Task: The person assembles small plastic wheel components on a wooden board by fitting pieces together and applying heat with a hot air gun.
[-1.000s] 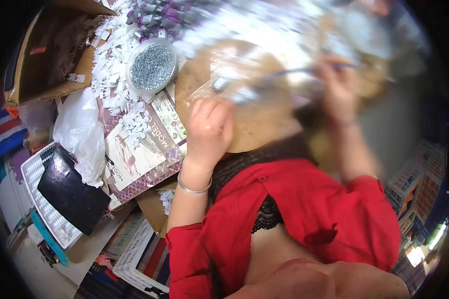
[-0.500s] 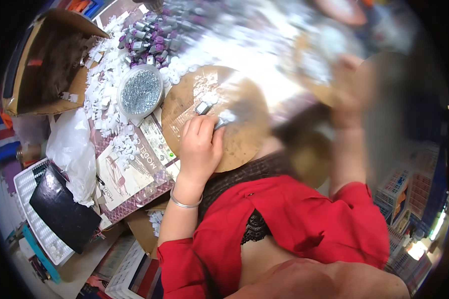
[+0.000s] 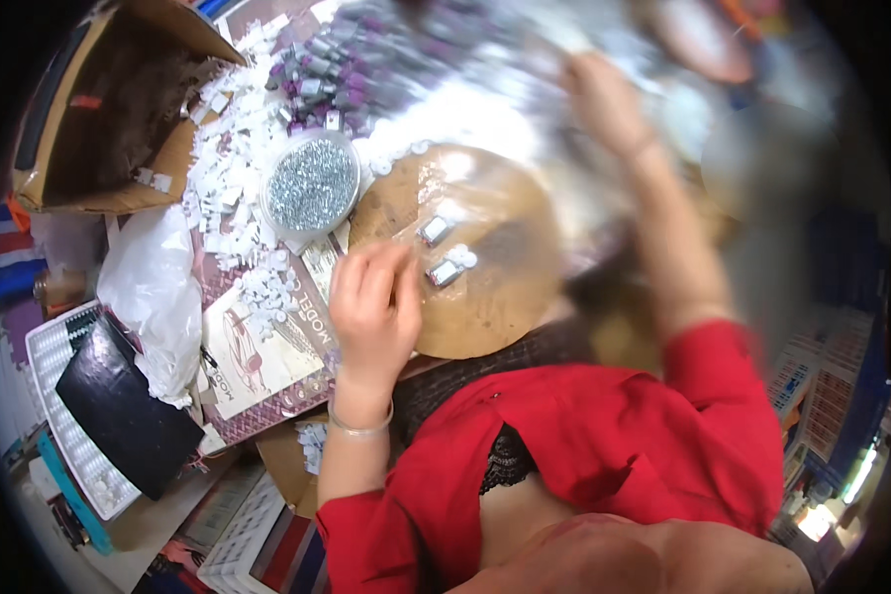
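My left hand (image 3: 374,297) hovers by the left edge of a round brown board (image 3: 495,317). Its fingers are loosely bent, and nothing shows between them and the thumb. Just right of it on the board lie two small grey rectangular pieces, an upper one (image 3: 434,231) and a lower one (image 3: 445,273), each with white round bits beside it. My right hand (image 3: 604,104) reaches to the far right over the worktop, smeared by motion; what it holds, if anything, cannot be made out. A round tub of small metal pins (image 3: 314,183) stands left of the board.
White plastic parts (image 3: 223,188) spread left of the tub, with grey and purple pieces (image 3: 342,74) heaped behind it. An open cardboard box (image 3: 119,109) stands at far left. Nearer are a clear plastic bag (image 3: 153,287) and a white basket (image 3: 59,396) under a black sheet.
My left hand has let go of the small grey piece and drawn back left. My right arm has swung left and farther away. The whole view has shifted slightly.
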### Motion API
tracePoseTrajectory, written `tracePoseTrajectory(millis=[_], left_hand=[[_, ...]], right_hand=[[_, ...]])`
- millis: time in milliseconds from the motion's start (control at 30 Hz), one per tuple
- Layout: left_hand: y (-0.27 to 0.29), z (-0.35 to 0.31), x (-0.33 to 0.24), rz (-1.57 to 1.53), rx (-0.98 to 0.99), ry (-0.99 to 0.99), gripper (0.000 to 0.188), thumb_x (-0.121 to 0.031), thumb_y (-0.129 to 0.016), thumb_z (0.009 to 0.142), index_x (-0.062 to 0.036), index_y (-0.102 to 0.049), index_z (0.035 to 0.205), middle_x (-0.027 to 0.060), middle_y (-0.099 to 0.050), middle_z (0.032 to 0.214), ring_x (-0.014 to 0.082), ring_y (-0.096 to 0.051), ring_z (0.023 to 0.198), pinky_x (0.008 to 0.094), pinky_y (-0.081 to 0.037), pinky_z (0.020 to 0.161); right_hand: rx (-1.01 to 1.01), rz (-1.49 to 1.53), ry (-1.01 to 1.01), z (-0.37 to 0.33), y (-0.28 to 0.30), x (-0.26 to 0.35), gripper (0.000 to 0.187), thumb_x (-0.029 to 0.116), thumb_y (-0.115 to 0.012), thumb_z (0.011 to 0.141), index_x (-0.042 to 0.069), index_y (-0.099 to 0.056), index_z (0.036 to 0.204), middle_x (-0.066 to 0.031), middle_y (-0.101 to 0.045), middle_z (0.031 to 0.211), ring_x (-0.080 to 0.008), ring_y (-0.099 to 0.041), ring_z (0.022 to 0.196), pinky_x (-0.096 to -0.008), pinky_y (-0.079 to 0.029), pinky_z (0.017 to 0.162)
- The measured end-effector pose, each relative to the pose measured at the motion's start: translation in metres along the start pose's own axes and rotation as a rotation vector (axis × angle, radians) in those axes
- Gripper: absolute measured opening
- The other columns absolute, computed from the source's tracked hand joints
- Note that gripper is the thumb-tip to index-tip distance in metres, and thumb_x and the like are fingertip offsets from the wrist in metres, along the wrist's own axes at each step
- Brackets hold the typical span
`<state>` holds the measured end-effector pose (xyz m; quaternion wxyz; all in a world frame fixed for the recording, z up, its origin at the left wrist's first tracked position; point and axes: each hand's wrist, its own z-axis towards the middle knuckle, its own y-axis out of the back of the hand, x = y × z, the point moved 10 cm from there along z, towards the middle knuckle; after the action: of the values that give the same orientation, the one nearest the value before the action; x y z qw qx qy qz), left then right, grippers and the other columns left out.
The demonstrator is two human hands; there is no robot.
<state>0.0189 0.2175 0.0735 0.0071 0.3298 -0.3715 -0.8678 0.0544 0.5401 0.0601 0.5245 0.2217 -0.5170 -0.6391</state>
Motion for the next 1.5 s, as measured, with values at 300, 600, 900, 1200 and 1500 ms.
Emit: tracePoseTrajectory(millis=[300, 600, 900, 1200, 1500], left_hand=[[-0.019, 0.052, 0.028, -0.805, -0.117, 0.401, 0.022, 0.000, -0.065, 0.092, 0.0002, -0.062, 0.114, 0.0080, -0.068, 0.100, 0.0128, -0.066, 0.084, 0.0261, -0.056, 0.074], [-0.045, -0.005, 0.047, -1.465, -0.186, 0.695, 0.022, -0.002, -0.063, 0.094, -0.0006, -0.055, 0.114, 0.0103, -0.068, 0.101, 0.0174, -0.068, 0.093, 0.0307, -0.059, 0.081], [-0.019, 0.002, 0.031, -0.128, 0.029, 0.250, 0.053, -0.013, -0.083, 0.072, -0.0003, -0.062, 0.119, 0.0139, -0.066, 0.109, 0.0234, -0.064, 0.094, 0.0350, -0.051, 0.083], [-0.044, 0.018, 0.018, 0.057, 0.194, 0.068, 0.027, -0.008, -0.077, 0.074, -0.0010, -0.073, 0.100, 0.0132, -0.067, 0.089, 0.0316, -0.061, 0.084, 0.0388, -0.050, 0.076], [-0.046, 0.024, 0.015, 0.000, 0.207, -0.001, 0.026, -0.011, -0.078, 0.074, -0.0025, -0.073, 0.098, 0.0129, -0.065, 0.086, 0.0318, -0.060, 0.083, 0.0396, -0.049, 0.075]], right_hand=[[-0.048, 0.663, 0.360, -0.051, 0.042, 0.166, 0.027, 0.012, -0.075, 0.077, 0.006, -0.063, 0.101, -0.0087, -0.062, 0.092, -0.0286, -0.062, 0.080, -0.0399, -0.049, 0.072], [0.002, 0.370, 0.612, -0.072, 0.038, 0.189, 0.035, 0.021, -0.074, 0.077, 0.019, -0.067, 0.111, -0.0007, -0.063, 0.097, -0.0225, -0.059, 0.088, -0.0366, -0.042, 0.078], [0.327, 0.438, 0.597, -0.066, -0.030, 0.155, 0.026, 0.023, -0.071, 0.084, 0.019, -0.068, 0.110, -0.0050, -0.061, 0.105, -0.0279, -0.053, 0.104, -0.0408, -0.040, 0.092], [0.574, 0.663, 0.285, -0.059, -0.054, 0.137, 0.022, 0.022, -0.076, 0.081, 0.008, -0.069, 0.097, -0.0109, -0.065, 0.091, -0.0295, -0.064, 0.088, -0.0385, -0.050, 0.077], [0.672, 0.464, 0.247, -0.057, -0.055, 0.144, 0.020, 0.017, -0.072, 0.083, 0.005, -0.066, 0.098, -0.0130, -0.064, 0.091, -0.0339, -0.065, 0.085, -0.0412, -0.052, 0.075]])
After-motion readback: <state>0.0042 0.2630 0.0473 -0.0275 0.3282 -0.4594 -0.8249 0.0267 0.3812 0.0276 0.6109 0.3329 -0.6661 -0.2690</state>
